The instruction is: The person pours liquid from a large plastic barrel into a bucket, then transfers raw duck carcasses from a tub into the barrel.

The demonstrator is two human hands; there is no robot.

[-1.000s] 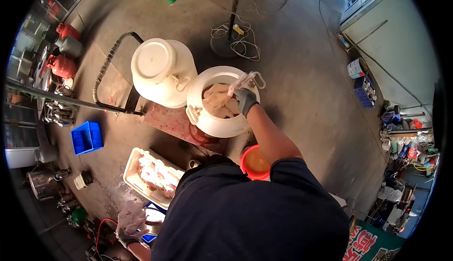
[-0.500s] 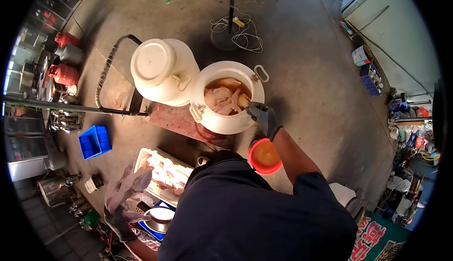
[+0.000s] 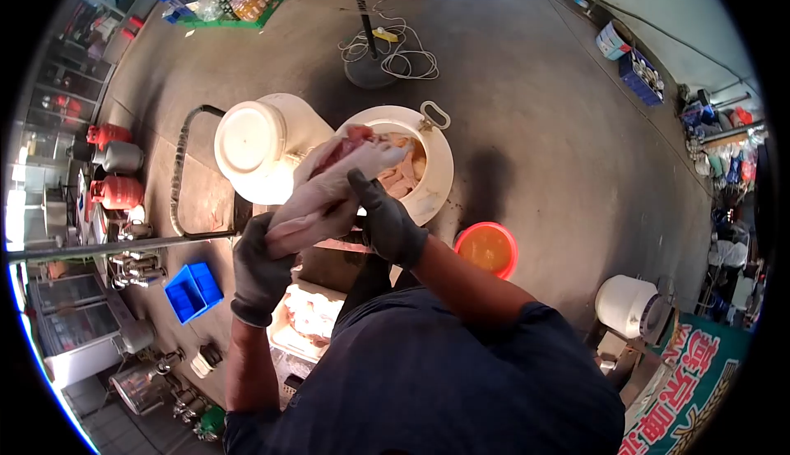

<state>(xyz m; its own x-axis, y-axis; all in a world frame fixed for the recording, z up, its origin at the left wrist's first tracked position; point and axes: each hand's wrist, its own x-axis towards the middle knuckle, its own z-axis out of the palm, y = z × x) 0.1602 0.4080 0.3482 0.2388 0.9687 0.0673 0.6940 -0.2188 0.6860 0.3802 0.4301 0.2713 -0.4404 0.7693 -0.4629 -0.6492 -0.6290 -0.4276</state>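
Both of my gloved hands hold a plucked poultry carcass [image 3: 333, 188], pale-skinned with red flesh showing at its far end. My left hand [image 3: 265, 270] is closed around the near end. My right hand [image 3: 391, 223] grips its right side, thumb on top; its other fingers are partly hidden. The carcass is tilted over the near left rim of an open white barrel [image 3: 439, 171]. Inside that barrel lie more pale meat pieces [image 3: 403, 179]. Beside it stands a second white barrel [image 3: 255, 138] with its lid on.
A red basin [image 3: 513, 251] of orange-brown liquid sits on the floor to the right. Below my left hand is a sunlit tray [image 3: 284, 340] of meat. A blue bin [image 3: 194, 292] stands left, a metal rail [image 3: 132, 245] crosses there, and a fan stand [image 3: 364, 19] with coiled cable is ahead.
My left hand has brought the carcass up from beside the tray to the barrel. My right hand has left the barrel's rim and now grips the carcass too. The view has shifted.
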